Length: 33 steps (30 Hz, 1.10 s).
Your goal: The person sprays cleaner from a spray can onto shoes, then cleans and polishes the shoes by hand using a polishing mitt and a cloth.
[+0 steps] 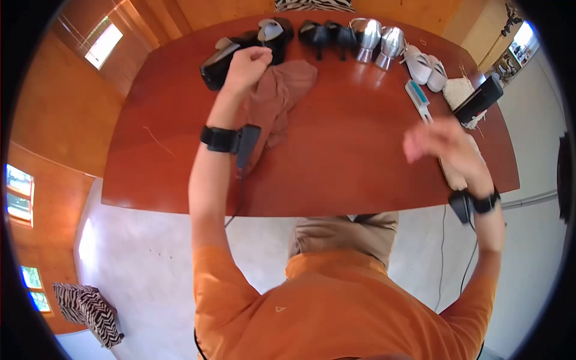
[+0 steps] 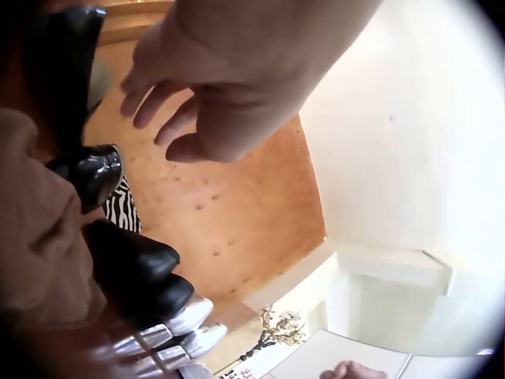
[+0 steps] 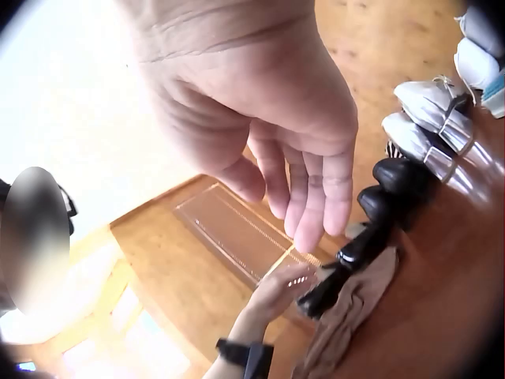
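Note:
My left hand (image 1: 247, 69) is raised over the near side of a pair of shiny black shoes (image 1: 217, 67), its fingers loosely bent and holding nothing. Beside and below it a crumpled brown cloth (image 1: 288, 90) lies on the table. Over the table's right side hangs my right hand (image 1: 444, 147), slightly blurred; in the right wrist view its relaxed fingers (image 3: 338, 185) grip nothing. Just past that hand lies a white-handled brush (image 1: 417, 93) with blue-green bristles. A beige object (image 1: 453, 175) is partly hidden beneath the right hand and wrist.
Along the table's (image 1: 348, 156) far edge stand black high heels (image 1: 313, 33), silver heels (image 1: 391, 43) and pale grey shoes (image 1: 420, 67). At the right, a black cylinder (image 1: 480, 99) leans across a cream fluffy cloth (image 1: 457, 90). A thin cable hangs from each wrist camera.

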Tool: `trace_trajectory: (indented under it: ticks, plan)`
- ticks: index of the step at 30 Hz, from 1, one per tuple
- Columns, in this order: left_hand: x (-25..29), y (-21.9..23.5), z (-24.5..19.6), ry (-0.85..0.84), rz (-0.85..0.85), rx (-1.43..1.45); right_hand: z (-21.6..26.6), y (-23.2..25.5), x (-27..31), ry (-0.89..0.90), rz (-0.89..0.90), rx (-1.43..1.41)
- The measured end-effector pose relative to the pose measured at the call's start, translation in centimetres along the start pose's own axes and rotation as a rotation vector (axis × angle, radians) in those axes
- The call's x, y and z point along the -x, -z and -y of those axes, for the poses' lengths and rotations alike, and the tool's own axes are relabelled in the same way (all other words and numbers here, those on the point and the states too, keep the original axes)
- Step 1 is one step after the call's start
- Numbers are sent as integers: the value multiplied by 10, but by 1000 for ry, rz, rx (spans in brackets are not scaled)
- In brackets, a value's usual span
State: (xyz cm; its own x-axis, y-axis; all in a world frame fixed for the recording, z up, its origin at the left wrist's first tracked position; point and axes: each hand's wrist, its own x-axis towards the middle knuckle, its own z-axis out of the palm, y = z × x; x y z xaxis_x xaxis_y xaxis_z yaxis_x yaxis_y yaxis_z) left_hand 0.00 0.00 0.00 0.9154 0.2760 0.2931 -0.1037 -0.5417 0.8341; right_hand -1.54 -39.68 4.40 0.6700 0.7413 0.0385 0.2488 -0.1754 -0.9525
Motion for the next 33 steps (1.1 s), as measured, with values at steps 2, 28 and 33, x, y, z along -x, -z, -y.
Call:
trace_trajectory:
  ticks: [2,28,33]
  plan:
    - [3,-3,-11,-144,-203,-293,-12,-5,-31,71,-187,-175]
    - [-37,-48,39,-253,-188,-899,-119,-83,-187,10,-177,104]
    - [-37,-50,43,-237,-159,-856,-83,-106,-173,58,55,628]
